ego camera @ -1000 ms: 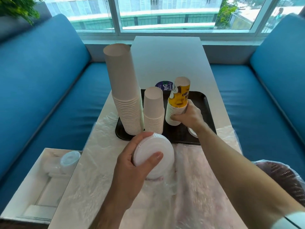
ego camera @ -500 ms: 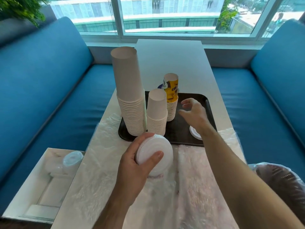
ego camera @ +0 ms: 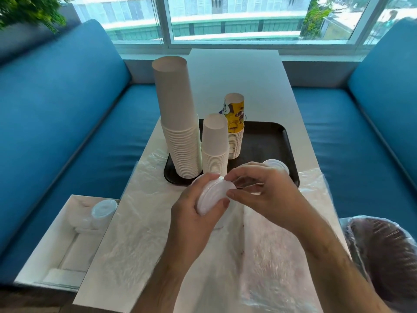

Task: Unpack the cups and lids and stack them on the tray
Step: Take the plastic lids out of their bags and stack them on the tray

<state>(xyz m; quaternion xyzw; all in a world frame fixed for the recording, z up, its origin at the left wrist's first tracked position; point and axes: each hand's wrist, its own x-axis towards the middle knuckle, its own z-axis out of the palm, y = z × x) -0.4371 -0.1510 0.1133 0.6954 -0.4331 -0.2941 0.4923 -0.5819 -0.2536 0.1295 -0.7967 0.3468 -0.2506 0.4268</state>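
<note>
A black tray (ego camera: 269, 141) carries three upside-down cup stacks: a tall white stack (ego camera: 178, 118), a shorter white stack (ego camera: 214, 145) and a yellow printed stack (ego camera: 235, 125). A white lid (ego camera: 278, 164) lies on the tray's near right part. My left hand (ego camera: 194, 213) grips a stack of white lids (ego camera: 214, 195) just in front of the tray. My right hand (ego camera: 261, 193) pinches the top edge of that lid stack with thumb and fingertips.
Clear plastic wrapping (ego camera: 259, 256) covers the near half of the white table (ego camera: 237, 80). A white box (ego camera: 63, 238) with wrapped lids sits on the blue bench at left. A plastic-lined bin (ego camera: 383, 256) stands at right. Blue benches flank the table.
My right hand let go of the yellow cup stack, which now stands on the tray, and came back to the lid stack in my left hand.
</note>
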